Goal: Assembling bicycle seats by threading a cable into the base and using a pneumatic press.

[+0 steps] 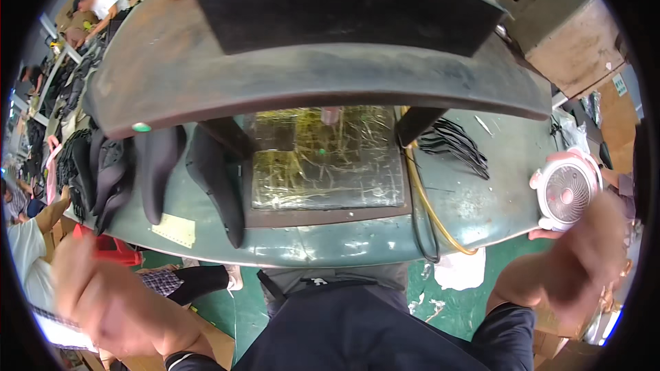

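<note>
My left hand is raised at the lower left, away from the green table. Motion smears its fingers, and nothing plainly shows in it. At the lower right, my right hand is up in front of a small pink-and-white fan, its fingers blurred too. On the table's left part lie dark, long-nosed bicycle saddle pieces; the closest to the middle is a black saddle piece. A tape-covered plate sits in the middle, under a heavy press beam.
Thin black curved strips lie right of the press. A yellow hose hangs over the front edge. Left are a paper slip, a red container and heaped dark saddle parts. Other people work along the left.
</note>
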Demonstrator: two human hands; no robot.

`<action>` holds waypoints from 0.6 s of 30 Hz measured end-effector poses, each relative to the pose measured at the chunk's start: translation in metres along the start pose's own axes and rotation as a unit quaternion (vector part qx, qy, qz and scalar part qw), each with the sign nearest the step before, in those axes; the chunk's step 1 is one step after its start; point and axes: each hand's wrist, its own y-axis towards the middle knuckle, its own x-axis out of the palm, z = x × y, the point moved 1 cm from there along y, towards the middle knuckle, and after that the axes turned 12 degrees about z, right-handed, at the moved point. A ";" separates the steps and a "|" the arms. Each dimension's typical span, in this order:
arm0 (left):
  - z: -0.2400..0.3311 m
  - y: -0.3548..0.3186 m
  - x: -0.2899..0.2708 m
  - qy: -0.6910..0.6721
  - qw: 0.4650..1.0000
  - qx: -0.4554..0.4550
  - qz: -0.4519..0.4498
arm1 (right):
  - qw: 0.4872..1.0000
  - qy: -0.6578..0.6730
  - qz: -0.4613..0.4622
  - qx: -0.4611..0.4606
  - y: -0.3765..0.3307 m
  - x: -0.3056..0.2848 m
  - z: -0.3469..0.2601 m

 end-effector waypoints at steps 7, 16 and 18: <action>-0.039 -0.116 0.089 0.067 0.906 0.095 -0.406 | 0.904 -0.230 -0.300 0.202 -0.143 0.038 0.169; -0.052 -0.122 0.117 0.002 0.903 0.202 -0.380 | 0.841 -0.333 -0.357 0.232 -0.181 0.041 0.217; -0.045 -0.119 0.121 -0.033 0.903 0.163 -0.395 | 0.854 -0.322 -0.324 0.250 -0.177 0.033 0.227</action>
